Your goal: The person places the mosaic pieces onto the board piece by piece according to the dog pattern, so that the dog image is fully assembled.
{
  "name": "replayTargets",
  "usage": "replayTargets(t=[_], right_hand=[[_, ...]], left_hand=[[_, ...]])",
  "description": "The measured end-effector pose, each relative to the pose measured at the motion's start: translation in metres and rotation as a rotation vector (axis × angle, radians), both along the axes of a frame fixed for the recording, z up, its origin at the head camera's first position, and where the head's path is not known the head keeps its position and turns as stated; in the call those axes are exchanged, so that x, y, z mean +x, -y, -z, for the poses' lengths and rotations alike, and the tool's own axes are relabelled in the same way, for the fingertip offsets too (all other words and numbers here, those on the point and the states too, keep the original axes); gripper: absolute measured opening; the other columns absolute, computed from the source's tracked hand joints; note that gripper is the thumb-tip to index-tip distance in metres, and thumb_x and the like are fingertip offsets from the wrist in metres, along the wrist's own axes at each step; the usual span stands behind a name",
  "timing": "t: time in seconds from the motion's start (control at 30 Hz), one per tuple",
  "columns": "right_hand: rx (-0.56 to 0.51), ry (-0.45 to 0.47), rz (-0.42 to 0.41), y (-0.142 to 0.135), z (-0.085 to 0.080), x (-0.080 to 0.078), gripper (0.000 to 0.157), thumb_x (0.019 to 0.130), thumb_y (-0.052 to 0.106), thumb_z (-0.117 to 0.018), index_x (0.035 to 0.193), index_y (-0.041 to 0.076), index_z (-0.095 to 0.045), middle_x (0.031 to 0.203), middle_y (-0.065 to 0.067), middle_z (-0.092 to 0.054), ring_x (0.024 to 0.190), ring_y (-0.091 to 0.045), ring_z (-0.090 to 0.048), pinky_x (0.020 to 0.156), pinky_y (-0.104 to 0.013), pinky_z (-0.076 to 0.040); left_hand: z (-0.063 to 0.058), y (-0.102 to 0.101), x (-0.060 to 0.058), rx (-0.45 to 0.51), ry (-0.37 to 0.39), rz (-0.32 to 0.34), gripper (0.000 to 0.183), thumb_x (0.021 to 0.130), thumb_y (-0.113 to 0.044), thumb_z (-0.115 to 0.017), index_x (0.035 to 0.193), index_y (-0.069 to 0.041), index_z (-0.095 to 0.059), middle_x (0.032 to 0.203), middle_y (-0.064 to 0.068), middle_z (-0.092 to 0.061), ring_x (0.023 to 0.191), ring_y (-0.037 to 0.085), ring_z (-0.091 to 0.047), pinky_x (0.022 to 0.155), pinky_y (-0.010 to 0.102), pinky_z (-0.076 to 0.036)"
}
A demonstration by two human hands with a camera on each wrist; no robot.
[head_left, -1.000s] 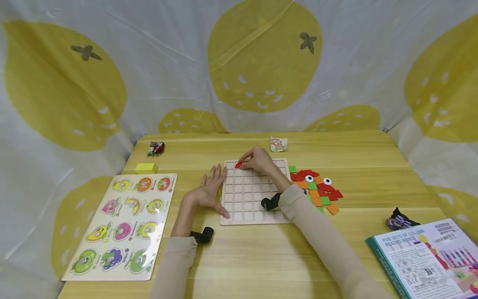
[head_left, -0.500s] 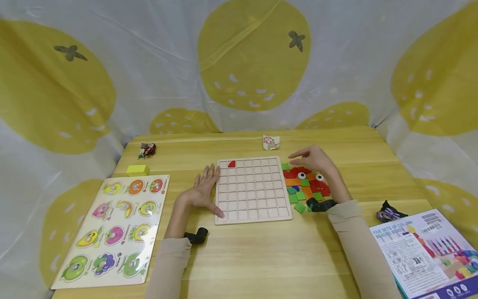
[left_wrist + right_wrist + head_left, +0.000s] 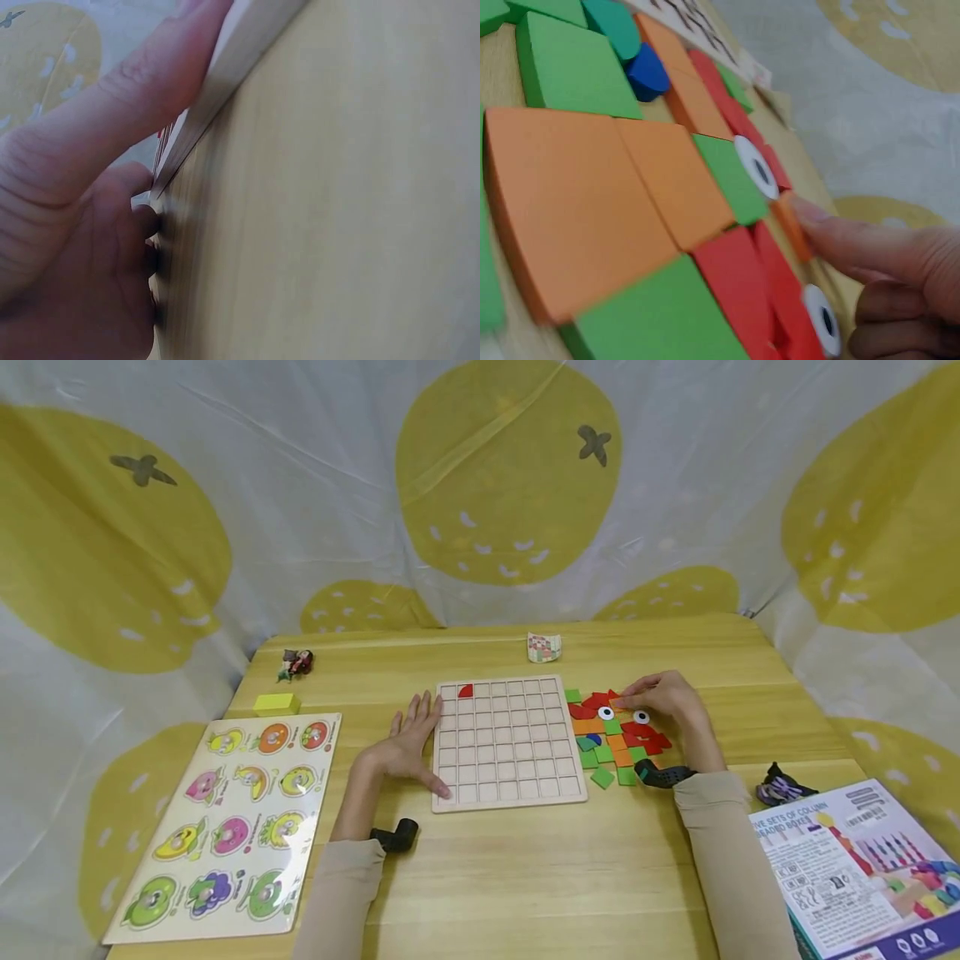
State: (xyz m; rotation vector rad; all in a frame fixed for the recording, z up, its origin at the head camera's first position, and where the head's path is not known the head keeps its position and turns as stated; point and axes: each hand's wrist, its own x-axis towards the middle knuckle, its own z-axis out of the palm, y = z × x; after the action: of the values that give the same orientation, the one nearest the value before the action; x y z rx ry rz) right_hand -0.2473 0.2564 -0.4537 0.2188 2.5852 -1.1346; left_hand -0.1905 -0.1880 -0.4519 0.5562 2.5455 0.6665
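Note:
A wooden grid board (image 3: 510, 743) lies in mid-table in the head view, with one red quarter-round tile (image 3: 466, 691) in its top row. My left hand (image 3: 405, 747) rests along its left edge, fingers spread and thumb on the front left corner. In the left wrist view, the thumb (image 3: 127, 97) lies against the board's side (image 3: 225, 82). At the back of the coloured tile pile, my right hand (image 3: 667, 697) pinches an orange tile (image 3: 793, 225) near two white eye pieces (image 3: 756, 166). Its far side is hidden.
Green tiles (image 3: 602, 777) lie right of the board. A fruit puzzle board (image 3: 225, 827) and yellow block (image 3: 277, 703) are at left. A printed card (image 3: 543, 647) lies behind, a small figurine (image 3: 295, 663) back left. A box (image 3: 855, 868) and dark purple item (image 3: 782, 786) sit at right.
My right hand has let go of the red tile in the board's top row and moved right to the pile, onto an orange tile. The left hand stays on the board.

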Motion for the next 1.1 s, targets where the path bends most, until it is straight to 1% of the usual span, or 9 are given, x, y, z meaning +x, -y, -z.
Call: replayTargets(t=[0.13,0.33,0.4,0.57,0.67,0.87,0.97,1.07,1.1], right_hand=[[-0.067,-0.033,0.035,0.004,0.005,-0.007,0.046,0.078,0.038,-0.079,0.110,0.006,-0.071,0.094,-0.004,-0.066,0.087,-0.022,-0.053,0.069,-0.025,-0.045],[-0.152,0.071,-0.067,0.000,0.000,-0.010,0.048,0.077,0.026,-0.082,0.117,0.005,-0.066,0.069,0.004,-0.065,0.062,-0.015,-0.055,0.056,-0.025,-0.046],[-0.127,0.056,-0.086,-0.001,-0.002,-0.009,0.047,0.077,0.027,-0.082,0.115,0.004,-0.066,0.066,0.005,-0.063,0.062,-0.015,-0.052,0.058,-0.025,-0.044],[-0.083,-0.045,-0.069,-0.003,-0.005,-0.007,0.044,0.078,0.032,-0.080,0.113,0.007,-0.069,0.058,0.007,-0.042,0.059,-0.016,-0.040,0.060,-0.029,-0.036],[-0.167,-0.072,-0.047,0.006,-0.006,-0.010,0.045,0.077,0.032,-0.081,0.113,0.008,-0.070,0.054,0.007,-0.030,0.052,-0.014,-0.031,0.056,-0.030,-0.031],[-0.282,-0.072,-0.084,0.052,-0.012,-0.017,0.037,0.075,0.026,-0.083,0.107,0.010,-0.073,0.051,0.006,-0.027,0.048,-0.014,-0.024,0.049,-0.030,-0.026],[-0.274,-0.067,-0.123,0.088,-0.012,-0.018,0.032,0.072,0.025,-0.086,0.100,0.013,-0.076,0.052,0.006,-0.025,0.049,-0.014,-0.022,0.048,-0.028,-0.022],[-0.295,-0.058,-0.162,0.125,-0.009,-0.020,0.035,0.069,0.023,-0.087,0.100,0.011,-0.076,0.052,0.007,-0.025,0.050,-0.014,-0.021,0.048,-0.027,-0.021],[-0.312,-0.060,-0.175,0.136,-0.007,-0.021,0.044,0.069,0.022,-0.087,0.108,0.007,-0.072,0.052,0.009,-0.030,0.050,-0.013,-0.023,0.049,-0.024,-0.026]], left_hand=[[0.000,0.000,0.000,-0.002,-0.002,0.003,0.151,0.052,-0.053,-0.089,0.154,-0.010,0.014,0.159,0.018,0.024,0.147,0.035,0.024,0.118,0.061,0.010],[0.000,0.002,0.000,-0.003,-0.003,-0.008,0.151,0.052,-0.053,-0.089,0.154,-0.011,0.014,0.159,0.017,0.024,0.147,0.034,0.024,0.118,0.060,0.011],[0.001,0.002,0.000,0.005,-0.005,-0.012,0.152,0.051,-0.053,-0.089,0.154,-0.011,0.014,0.159,0.017,0.024,0.147,0.035,0.024,0.118,0.061,0.010],[0.000,0.001,0.000,0.007,0.002,-0.010,0.151,0.051,-0.053,-0.089,0.154,-0.012,0.014,0.159,0.016,0.025,0.147,0.034,0.025,0.119,0.060,0.010],[0.001,0.002,0.000,0.007,0.004,-0.012,0.151,0.051,-0.053,-0.089,0.154,-0.011,0.013,0.159,0.017,0.025,0.147,0.034,0.025,0.119,0.060,0.011],[0.002,0.003,0.000,0.016,0.002,-0.007,0.151,0.051,-0.052,-0.089,0.154,-0.011,0.013,0.159,0.018,0.024,0.147,0.036,0.023,0.118,0.061,0.010],[0.003,0.003,0.000,0.022,0.006,-0.006,0.151,0.051,-0.051,-0.090,0.154,-0.011,0.013,0.159,0.018,0.024,0.147,0.036,0.024,0.118,0.061,0.010],[0.004,0.002,0.000,0.020,0.008,-0.009,0.151,0.051,-0.051,-0.090,0.154,-0.011,0.013,0.159,0.017,0.025,0.147,0.036,0.024,0.118,0.060,0.011],[0.003,0.002,0.000,0.018,0.010,-0.011,0.151,0.051,-0.051,-0.090,0.154,-0.012,0.013,0.159,0.017,0.025,0.147,0.035,0.024,0.119,0.059,0.011]])
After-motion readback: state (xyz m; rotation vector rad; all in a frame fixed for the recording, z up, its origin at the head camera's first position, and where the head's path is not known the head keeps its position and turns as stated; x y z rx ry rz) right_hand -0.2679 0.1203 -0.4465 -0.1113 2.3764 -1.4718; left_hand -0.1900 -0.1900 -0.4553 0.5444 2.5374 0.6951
